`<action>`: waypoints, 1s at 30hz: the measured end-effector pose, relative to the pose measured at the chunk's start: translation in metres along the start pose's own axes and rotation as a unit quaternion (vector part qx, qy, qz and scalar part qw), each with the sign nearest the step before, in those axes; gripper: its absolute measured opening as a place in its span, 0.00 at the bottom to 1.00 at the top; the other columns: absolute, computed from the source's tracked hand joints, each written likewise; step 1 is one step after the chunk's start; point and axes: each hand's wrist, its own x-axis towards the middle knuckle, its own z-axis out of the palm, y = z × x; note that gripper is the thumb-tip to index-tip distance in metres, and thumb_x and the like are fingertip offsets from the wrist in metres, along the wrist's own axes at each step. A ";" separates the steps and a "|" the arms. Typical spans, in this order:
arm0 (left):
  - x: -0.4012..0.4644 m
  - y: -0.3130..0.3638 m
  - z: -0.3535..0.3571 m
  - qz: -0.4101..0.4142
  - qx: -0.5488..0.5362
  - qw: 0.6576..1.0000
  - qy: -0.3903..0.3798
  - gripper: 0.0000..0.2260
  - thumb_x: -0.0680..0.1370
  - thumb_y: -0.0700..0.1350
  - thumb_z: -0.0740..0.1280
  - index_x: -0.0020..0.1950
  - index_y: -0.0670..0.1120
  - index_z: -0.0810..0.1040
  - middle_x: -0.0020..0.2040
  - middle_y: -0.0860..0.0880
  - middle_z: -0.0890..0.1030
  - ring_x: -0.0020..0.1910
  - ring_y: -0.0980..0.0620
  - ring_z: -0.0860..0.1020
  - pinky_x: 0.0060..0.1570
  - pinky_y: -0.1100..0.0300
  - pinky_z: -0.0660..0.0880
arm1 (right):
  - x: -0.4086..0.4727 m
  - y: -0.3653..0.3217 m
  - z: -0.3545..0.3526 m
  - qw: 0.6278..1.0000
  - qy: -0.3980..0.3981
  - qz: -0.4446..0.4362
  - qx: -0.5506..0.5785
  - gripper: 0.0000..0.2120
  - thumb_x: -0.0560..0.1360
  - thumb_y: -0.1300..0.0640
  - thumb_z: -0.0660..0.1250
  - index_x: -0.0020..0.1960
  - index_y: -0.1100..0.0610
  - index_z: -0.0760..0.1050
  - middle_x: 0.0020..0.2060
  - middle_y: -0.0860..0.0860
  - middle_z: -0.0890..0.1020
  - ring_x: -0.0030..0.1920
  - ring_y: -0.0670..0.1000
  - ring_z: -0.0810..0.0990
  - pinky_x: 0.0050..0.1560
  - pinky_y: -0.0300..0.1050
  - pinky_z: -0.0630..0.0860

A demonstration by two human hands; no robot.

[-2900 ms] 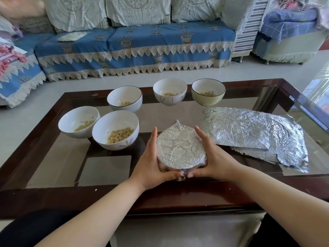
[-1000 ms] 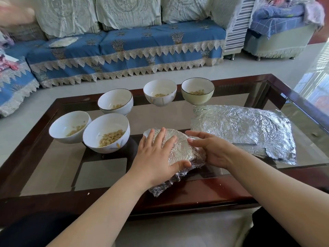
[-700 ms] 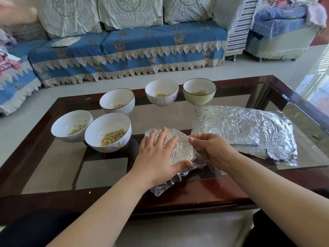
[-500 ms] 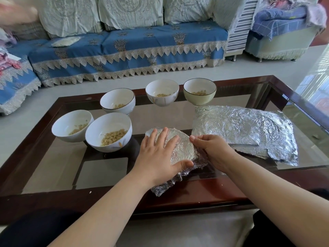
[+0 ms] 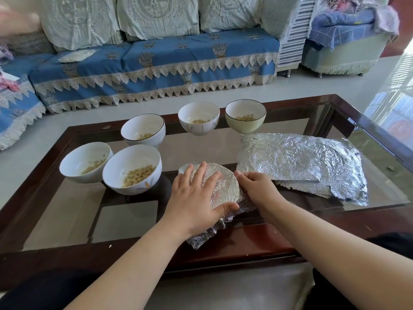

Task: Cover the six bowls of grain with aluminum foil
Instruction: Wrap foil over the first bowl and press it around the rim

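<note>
A foil-covered bowl [image 5: 225,186] stands near the front of the glass table [image 5: 67,211]. My left hand [image 5: 196,195] lies flat on its top with straight fingers, thumb against the near side. My right hand [image 5: 257,189] curls its fingers on the foil at the bowl's right rim. Loose foil sticks out toward me below the bowl. Several open bowls of grain stand around it: two white ones at the left [image 5: 86,162] [image 5: 131,168], one behind them [image 5: 143,133], and two at the back [image 5: 199,118] [image 5: 245,116].
A stack of crinkled foil sheets [image 5: 301,162] lies to the right of the covered bowl. The table has a dark wooden frame [image 5: 245,245]. A blue-covered sofa [image 5: 156,63] runs behind it, and an armchair [image 5: 344,36] stands at the back right.
Earlier both hands cupped the covered bowl's sides. Now my left hand lies flat on top and my right hand works the foil at the right rim, curling its fingers more.
</note>
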 end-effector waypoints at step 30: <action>0.000 0.008 0.002 -0.049 -0.006 0.999 0.005 0.50 0.63 0.80 0.32 0.80 0.57 0.46 0.82 0.47 0.42 0.79 0.42 0.40 0.76 0.40 0.46 | 0.003 -0.008 -0.006 0.973 0.024 -0.130 -0.189 0.09 0.76 0.60 0.66 0.44 0.47 0.79 0.30 0.44 0.79 0.28 0.41 0.74 0.35 0.40 0.70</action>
